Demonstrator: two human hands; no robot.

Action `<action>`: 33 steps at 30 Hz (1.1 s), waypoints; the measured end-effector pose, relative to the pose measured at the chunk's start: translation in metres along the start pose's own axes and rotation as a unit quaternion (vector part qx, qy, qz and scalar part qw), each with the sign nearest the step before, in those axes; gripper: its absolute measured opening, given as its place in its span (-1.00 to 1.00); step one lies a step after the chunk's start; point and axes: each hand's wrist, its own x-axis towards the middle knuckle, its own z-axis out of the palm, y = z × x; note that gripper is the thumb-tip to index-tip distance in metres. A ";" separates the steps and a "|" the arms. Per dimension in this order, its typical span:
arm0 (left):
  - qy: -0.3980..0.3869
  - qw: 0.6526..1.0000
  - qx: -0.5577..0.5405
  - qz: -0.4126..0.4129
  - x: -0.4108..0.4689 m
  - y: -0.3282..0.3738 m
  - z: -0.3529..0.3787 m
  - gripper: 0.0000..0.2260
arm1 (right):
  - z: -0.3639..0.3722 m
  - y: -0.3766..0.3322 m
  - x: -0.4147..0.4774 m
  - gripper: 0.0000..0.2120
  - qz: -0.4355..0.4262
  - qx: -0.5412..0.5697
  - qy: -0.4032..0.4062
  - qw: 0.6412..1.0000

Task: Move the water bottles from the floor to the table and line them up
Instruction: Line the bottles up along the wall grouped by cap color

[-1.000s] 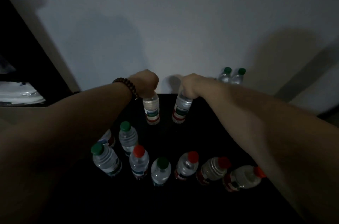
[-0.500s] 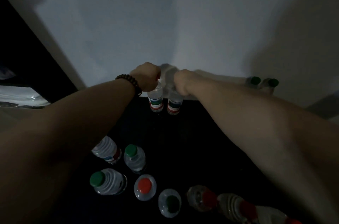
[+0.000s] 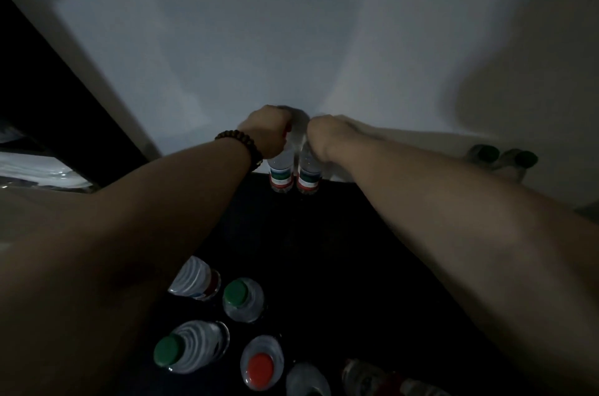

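A dim view looks down on a dark desk against a pale wall. Two bare arms reach to the centre of the frame, where the left hand and right hand each have a grip closed around the top of an upright water bottle, the pair standing side by side at the desk's far edge. Several more bottles stand loosely clustered at the lower centre, not yet in line. Two green-capped bottles sit at the right edge, seemingly off the desk, so the job looks only partly done.
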 end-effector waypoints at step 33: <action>-0.065 0.994 0.050 -0.074 -0.113 0.038 -0.012 -0.69 | 0.013 -0.029 -0.123 -0.69 0.043 0.066 -0.014 0.997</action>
